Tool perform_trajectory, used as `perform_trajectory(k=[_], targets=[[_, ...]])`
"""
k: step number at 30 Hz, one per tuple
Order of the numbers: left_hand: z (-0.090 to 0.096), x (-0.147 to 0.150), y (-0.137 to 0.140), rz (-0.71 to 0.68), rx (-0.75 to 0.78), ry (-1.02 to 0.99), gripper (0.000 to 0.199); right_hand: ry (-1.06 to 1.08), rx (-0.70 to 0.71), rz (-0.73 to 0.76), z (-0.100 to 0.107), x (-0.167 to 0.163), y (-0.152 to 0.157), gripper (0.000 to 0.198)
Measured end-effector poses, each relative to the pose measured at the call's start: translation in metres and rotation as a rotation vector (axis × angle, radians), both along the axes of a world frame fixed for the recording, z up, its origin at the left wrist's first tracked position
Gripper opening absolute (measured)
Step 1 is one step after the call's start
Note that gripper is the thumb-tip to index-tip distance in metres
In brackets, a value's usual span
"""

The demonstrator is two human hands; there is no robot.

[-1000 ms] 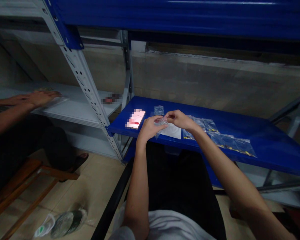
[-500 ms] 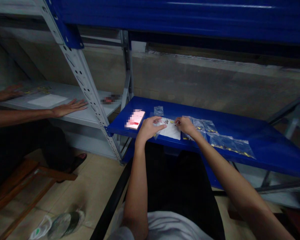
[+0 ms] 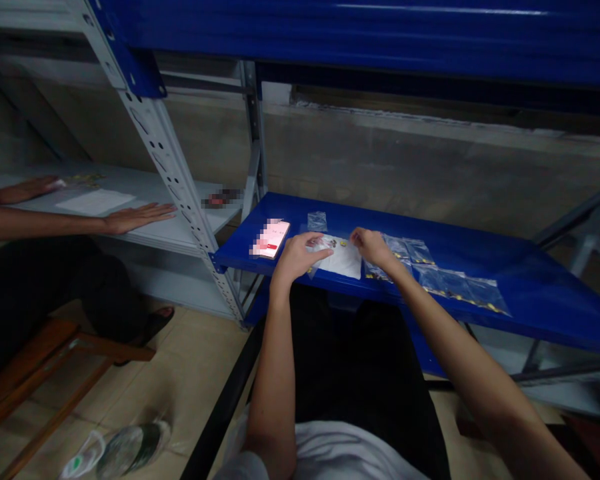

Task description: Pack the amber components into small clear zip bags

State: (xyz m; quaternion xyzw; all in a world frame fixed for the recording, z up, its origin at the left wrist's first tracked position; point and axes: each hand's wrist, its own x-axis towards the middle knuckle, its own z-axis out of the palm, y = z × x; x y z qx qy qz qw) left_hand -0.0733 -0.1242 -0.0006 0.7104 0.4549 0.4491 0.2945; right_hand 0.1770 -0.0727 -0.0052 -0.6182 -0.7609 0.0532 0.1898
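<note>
My left hand (image 3: 300, 257) is curled round a clear plastic bag (image 3: 312, 272), its thumb and fingers bent about the plastic. Part of the bag is hidden by the hand. Just right of the thumb, small dark pieces (image 3: 333, 243) and a small yellow piece (image 3: 343, 244) lie over a white sheet (image 3: 344, 263). My right hand (image 3: 370, 245) is above the sheet's right edge with its fingertips pinched together. Whatever is between those fingertips is too small to make out. Beside this hand lie several clear bags (image 3: 397, 248) with small yellow pieces inside.
A lit phone (image 3: 274, 239) and a flat clear bag (image 3: 317, 221) lie on the blue shelf (image 3: 480, 257). A grey upright post (image 3: 167, 157) stands at left. Beyond it, a co-worker's hand (image 3: 140, 217) rests on a grey shelf (image 3: 173, 237). A large bottle (image 3: 130, 450) lies on the floor.
My right hand's fingertips have drawn slightly up and away from the small pieces. My left hand stays put. The co-worker's farther hand has shifted right and shows something pale at its fingertips.
</note>
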Motion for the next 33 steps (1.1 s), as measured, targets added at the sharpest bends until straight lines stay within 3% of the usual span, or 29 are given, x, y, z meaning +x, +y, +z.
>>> perform_trajectory(k=[5, 9, 19, 33], targets=[[0.000, 0.002, 0.000, -0.019, 0.013, -0.014, 0.047, 0.452, -0.039, 0.244, 0.033, -0.017, -0.014, 0.011], [0.001, 0.003, -0.001, -0.043, 0.034, -0.017, 0.048, 0.622, -0.106, 0.385, 0.054, -0.034, -0.025, 0.018], [-0.002, 0.001, 0.001, -0.069, 0.057, -0.020, 0.049, 0.493, -0.140, 0.386, 0.057, -0.041, -0.029, 0.025], [0.004, 0.000, -0.003, -0.070, 0.056, -0.019, 0.048, 0.552, -0.274, 0.472, 0.068, -0.041, -0.035, 0.027]])
